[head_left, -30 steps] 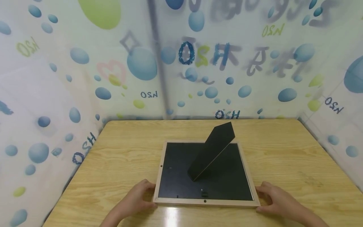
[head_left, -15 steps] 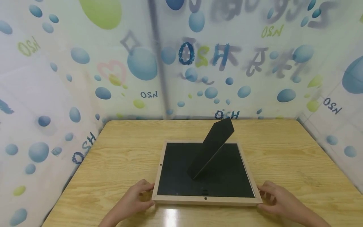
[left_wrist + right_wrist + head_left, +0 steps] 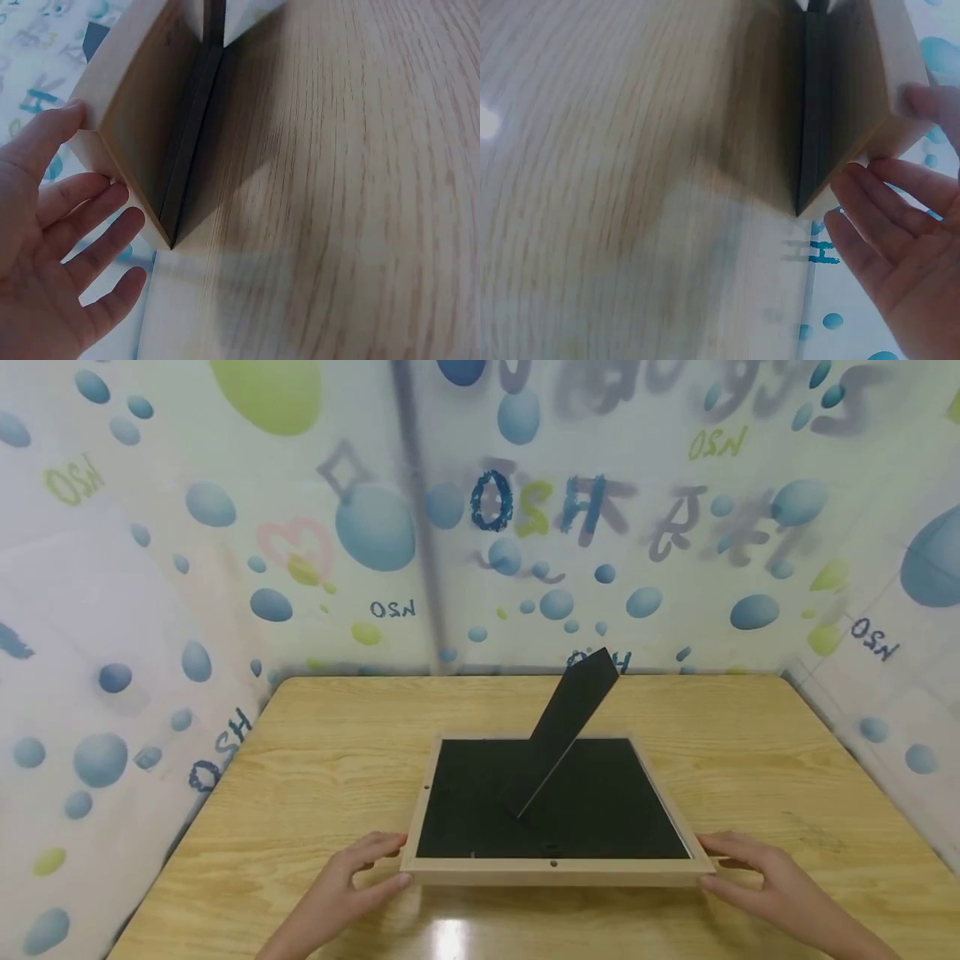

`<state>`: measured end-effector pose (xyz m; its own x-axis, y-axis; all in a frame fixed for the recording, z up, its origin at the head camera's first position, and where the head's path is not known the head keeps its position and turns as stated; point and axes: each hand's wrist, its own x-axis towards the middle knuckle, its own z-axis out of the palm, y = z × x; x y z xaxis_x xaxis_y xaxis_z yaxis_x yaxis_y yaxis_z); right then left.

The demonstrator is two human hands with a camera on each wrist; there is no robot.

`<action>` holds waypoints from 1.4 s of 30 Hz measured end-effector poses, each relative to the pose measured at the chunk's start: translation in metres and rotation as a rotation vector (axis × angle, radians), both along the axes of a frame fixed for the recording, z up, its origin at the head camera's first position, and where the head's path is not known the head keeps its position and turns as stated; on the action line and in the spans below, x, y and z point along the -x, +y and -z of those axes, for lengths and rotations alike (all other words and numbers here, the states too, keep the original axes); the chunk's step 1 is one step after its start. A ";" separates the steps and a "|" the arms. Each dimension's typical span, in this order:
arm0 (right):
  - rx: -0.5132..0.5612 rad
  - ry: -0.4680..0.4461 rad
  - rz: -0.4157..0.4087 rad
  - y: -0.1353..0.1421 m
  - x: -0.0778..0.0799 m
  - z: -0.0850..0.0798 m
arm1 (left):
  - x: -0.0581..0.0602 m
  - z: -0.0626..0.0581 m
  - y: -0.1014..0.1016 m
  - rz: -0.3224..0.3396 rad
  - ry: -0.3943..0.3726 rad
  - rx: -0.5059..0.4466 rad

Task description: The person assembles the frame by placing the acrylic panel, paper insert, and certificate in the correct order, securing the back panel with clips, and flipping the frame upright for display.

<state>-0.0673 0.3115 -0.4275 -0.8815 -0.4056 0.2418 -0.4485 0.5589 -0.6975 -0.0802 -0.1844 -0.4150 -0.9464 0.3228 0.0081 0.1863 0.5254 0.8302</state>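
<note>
A picture frame with a pale wooden border is back side up, its near edge raised off the table. Its black backing board faces up, and from it a black easel leg sticks up at a slant. My left hand pinches the near left corner between thumb and fingers. Opposite it, my right hand grips the near right corner the same way. Both wrist views show the thumb on the frame's outer side and the fingertips at its lower edge. The front of the frame is turned down, hidden from the head view.
The wood-grain table spreads on every side of the frame. A white cloth printed with blue and green drops hangs behind the table and along both sides.
Both hands have raised the near edge of the frame, tilting it away from me. The tip of the easel leg has risen in view, and the right hand has shifted slightly right.
</note>
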 end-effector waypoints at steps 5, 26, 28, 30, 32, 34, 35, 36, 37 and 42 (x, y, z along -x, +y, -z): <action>0.009 -0.096 0.014 0.003 0.000 -0.006 | -0.002 0.000 0.005 -0.076 -0.086 -0.025; -0.073 -0.187 0.297 0.000 -0.006 -0.038 | -0.004 -0.025 0.017 -0.111 0.242 -0.168; -0.074 -0.157 0.310 -0.001 -0.005 -0.038 | -0.002 -0.026 0.018 -0.123 0.288 -0.168; -0.049 -0.109 0.318 -0.003 -0.005 -0.037 | -0.001 -0.028 0.018 -0.133 0.327 -0.174; 0.007 -0.042 0.321 -0.005 -0.004 -0.038 | 0.000 -0.031 0.019 -0.141 0.364 -0.181; 0.069 0.022 0.332 -0.008 -0.003 -0.039 | 0.002 -0.033 0.020 -0.147 0.388 -0.191; 0.102 0.044 0.337 -0.009 -0.002 -0.039 | 0.003 -0.034 0.020 -0.146 0.397 -0.196; 0.130 0.066 0.343 -0.009 -0.001 -0.040 | 0.004 -0.035 0.020 -0.145 0.402 -0.200; 0.163 0.086 0.348 -0.009 0.001 -0.040 | 0.005 -0.037 0.020 -0.140 0.406 -0.203; 0.261 0.112 0.426 -0.009 0.009 -0.042 | 0.011 -0.045 0.022 -0.115 0.411 -0.213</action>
<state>-0.0765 0.3028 -0.3855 -0.9183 0.0707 0.3894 -0.2987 0.5218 -0.7991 -0.0917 -0.1627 -0.3703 -0.8803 0.1661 0.4444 0.4726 0.3879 0.7913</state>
